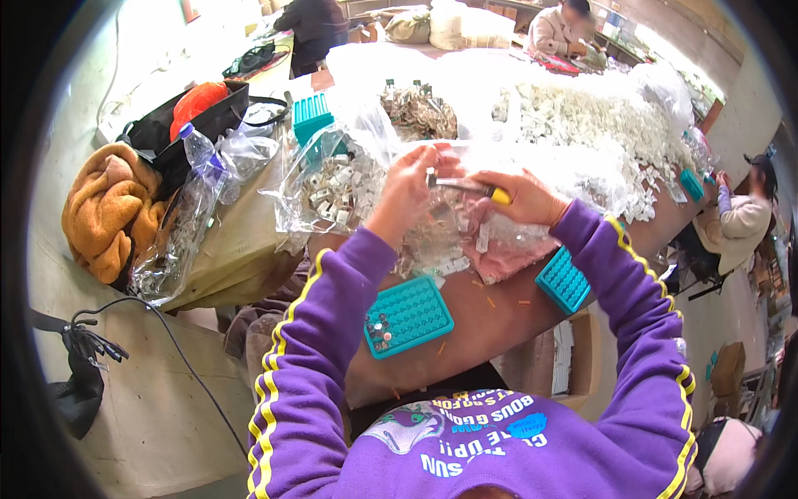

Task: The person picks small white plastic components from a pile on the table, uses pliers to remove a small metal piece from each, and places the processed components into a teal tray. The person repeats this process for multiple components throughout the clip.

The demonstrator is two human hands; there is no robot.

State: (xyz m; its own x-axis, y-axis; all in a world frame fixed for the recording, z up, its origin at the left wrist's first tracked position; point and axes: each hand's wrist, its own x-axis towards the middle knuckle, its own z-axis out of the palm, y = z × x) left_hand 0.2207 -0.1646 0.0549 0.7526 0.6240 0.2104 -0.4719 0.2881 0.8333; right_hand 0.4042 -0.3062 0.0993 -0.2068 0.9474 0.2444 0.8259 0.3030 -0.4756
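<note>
Both of my hands are raised over the near part of the cluttered table. My right hand [528,198] is closed around a small hammer-like tool [462,184] with a metal head and a black and yellow handle. Close to the tool's head, my left hand [407,193] has its fingers drawn together; what they hold, if anything, I cannot make out. Below them lie clear plastic bags [432,237] and a pink bag [503,256]. Nearer to me rests a teal tray [420,312] of small wells, with several small dark and light pieces at its left end.
A second teal tray [565,279] sits to the right. Small white pieces [337,191] fill a bag at left, and a large pile of clear pieces [573,116] spreads at back right. A bottle [199,150] and an orange-brown cloth [108,208] are at left. Other people work farther off.
</note>
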